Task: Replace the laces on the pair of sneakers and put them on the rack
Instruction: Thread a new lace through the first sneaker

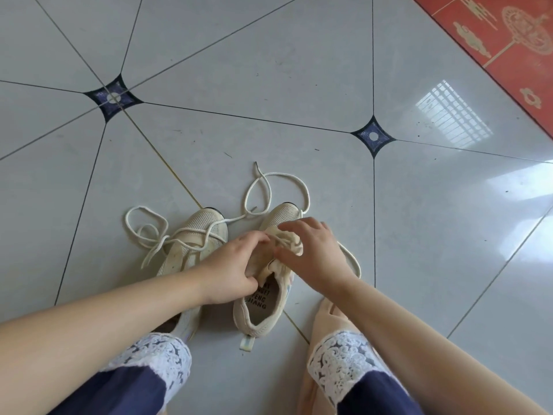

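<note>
Two beige sneakers stand side by side on the tiled floor, toes pointing away from me. My left hand (232,269) grips the left side of the right sneaker (263,310) at its tongue. My right hand (311,253) pinches the bunched tongue and upper of that sneaker from the right. A cream lace (270,187) loops loose on the floor beyond its toe. The left sneaker (200,232) lies partly under my left forearm, with its own cream lace (143,226) tangled loosely across it and out to the left.
Grey floor tiles with dark diamond insets (373,136) stretch ahead. A red patterned mat (508,40) lies at the top right. My knees in dark blue trousers with white lace cuffs (338,360) frame the bottom. No rack is in view.
</note>
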The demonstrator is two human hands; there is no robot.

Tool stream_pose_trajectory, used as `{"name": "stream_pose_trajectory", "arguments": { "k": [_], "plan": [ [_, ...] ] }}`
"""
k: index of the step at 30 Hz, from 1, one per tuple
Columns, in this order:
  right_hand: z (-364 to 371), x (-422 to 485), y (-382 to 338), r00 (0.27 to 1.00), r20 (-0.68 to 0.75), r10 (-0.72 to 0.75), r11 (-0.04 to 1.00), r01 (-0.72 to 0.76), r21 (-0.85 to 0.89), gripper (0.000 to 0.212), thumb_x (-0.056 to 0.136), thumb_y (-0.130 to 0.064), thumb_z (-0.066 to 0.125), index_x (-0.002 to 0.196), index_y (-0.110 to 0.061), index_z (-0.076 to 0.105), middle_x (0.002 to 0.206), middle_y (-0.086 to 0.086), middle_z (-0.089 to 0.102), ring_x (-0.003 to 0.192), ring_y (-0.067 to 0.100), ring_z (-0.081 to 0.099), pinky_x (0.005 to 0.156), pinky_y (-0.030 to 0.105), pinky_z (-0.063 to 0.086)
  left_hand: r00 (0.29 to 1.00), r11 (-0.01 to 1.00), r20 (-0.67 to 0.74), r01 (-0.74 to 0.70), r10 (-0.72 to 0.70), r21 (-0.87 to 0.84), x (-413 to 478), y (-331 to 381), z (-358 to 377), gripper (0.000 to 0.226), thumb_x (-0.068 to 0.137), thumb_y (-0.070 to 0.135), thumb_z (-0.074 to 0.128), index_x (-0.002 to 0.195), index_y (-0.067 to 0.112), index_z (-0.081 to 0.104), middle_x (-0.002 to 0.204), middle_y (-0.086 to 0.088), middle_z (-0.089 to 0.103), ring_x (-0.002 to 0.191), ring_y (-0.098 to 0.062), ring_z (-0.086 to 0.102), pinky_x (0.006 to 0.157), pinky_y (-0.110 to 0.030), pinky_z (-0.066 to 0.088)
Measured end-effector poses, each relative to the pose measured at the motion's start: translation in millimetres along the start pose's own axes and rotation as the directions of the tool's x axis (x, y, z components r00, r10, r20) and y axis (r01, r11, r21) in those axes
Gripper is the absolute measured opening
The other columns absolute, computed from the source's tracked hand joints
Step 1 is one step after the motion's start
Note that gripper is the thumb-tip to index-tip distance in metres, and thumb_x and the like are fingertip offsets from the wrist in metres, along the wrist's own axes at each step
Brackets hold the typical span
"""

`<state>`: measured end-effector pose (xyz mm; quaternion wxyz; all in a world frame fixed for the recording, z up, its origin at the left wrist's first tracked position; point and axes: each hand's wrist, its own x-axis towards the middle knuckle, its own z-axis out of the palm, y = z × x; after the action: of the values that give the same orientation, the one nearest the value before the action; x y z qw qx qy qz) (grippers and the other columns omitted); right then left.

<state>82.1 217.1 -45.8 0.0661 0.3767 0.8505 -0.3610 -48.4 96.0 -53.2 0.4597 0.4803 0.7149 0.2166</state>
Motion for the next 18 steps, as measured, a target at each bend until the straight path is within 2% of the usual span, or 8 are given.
{"name": "stream_pose_trajectory", "arguments": {
  "k": [3,4,6,8,11,14,16,18],
  "plan": [
    [1,-3,0,0.997,0.060,0.042,0.998,-0.045,0.049,0.050,0.081,-0.035,0.066,0.128,-0.024,0.052,0.127,-0.003,0.051,0.119,0.018,0.042,0.096,0.022,0.030,0.998,0.993,-0.066,0.016,-0.024,-0.118,-9,-2,3,0.064,0.077,0.000,0.054,0.135,0.018,0.034,0.133,0.002,0.045,0.121,-0.007,0.044,0.099,-0.017,0.035],
    [-1,-4,1,0.996,0.079,0.050,0.996,-0.055,0.066,0.050,0.081,-0.033,0.067,0.128,-0.024,0.052,0.126,-0.003,0.051,0.120,0.018,0.042,0.097,0.022,0.030,0.997,0.984,-0.079,0.011,-0.025,-0.178,-12,-3,3,0.063,0.078,-0.003,0.052,0.135,0.017,0.034,0.133,0.004,0.045,0.122,-0.001,0.044,0.101,-0.016,0.035],
    [-4,-5,4,0.993,0.103,0.062,0.993,-0.072,0.096,0.051,0.080,-0.030,0.069,0.127,-0.023,0.052,0.124,-0.004,0.052,0.119,0.018,0.043,0.097,0.021,0.030,0.991,0.966,-0.126,0.010,-0.044,-0.257,-17,-5,3,0.059,0.082,-0.007,0.050,0.135,0.015,0.035,0.130,0.009,0.044,0.114,0.010,0.043,0.096,-0.005,0.033],
    [-4,-5,3,0.992,0.105,0.068,0.990,-0.080,0.116,0.049,0.079,-0.029,0.070,0.126,-0.024,0.054,0.122,-0.004,0.053,0.118,0.018,0.044,0.099,0.022,0.031,0.978,0.964,-0.199,0.013,-0.068,-0.267,-18,-5,4,0.055,0.083,-0.008,0.048,0.133,0.012,0.037,0.127,0.005,0.048,0.112,0.004,0.047,0.093,-0.003,0.033],
    [-1,-4,1,0.993,0.096,0.068,0.988,-0.080,0.129,0.045,0.079,-0.029,0.070,0.122,-0.027,0.058,0.123,-0.004,0.052,0.118,0.018,0.044,0.101,0.026,0.033,0.962,0.975,-0.265,0.010,-0.070,-0.222,-17,-2,6,0.050,0.084,-0.009,0.044,0.131,0.009,0.040,0.127,-0.002,0.053,0.116,-0.006,0.050,0.098,-0.014,0.035],
    [4,-4,-2,0.994,0.087,0.072,0.987,-0.083,0.135,0.051,0.077,-0.027,0.071,0.125,-0.029,0.053,0.123,-0.005,0.050,0.118,0.018,0.043,0.100,0.026,0.032,0.953,0.966,-0.281,0.037,-0.111,-0.256,-16,0,7,0.049,0.085,-0.008,0.042,0.130,0.011,0.040,0.123,0.001,0.056,0.115,-0.010,0.052,0.099,-0.024,0.039],
    [7,-4,-3,0.996,0.064,0.055,0.988,-0.064,0.138,0.053,0.077,-0.023,0.071,0.125,-0.030,0.051,0.123,-0.006,0.050,0.118,0.017,0.043,0.096,0.021,0.031,0.954,0.934,-0.248,0.072,-0.166,-0.351,-15,1,5,0.046,0.086,-0.008,0.044,0.126,0.014,0.043,0.120,0.003,0.057,0.109,-0.007,0.055,0.094,-0.016,0.041],
    [13,-5,-5,0.999,0.037,0.025,0.992,-0.029,0.120,0.052,0.077,-0.019,0.070,0.124,-0.030,0.051,0.121,-0.008,0.051,0.116,0.015,0.044,0.091,0.017,0.029,0.955,0.874,-0.195,0.106,-0.222,-0.474,-12,2,0,0.040,0.084,-0.007,0.049,0.112,0.021,0.050,0.113,0.006,0.060,0.104,-0.004,0.057,0.088,-0.009,0.042]
  ]
}}
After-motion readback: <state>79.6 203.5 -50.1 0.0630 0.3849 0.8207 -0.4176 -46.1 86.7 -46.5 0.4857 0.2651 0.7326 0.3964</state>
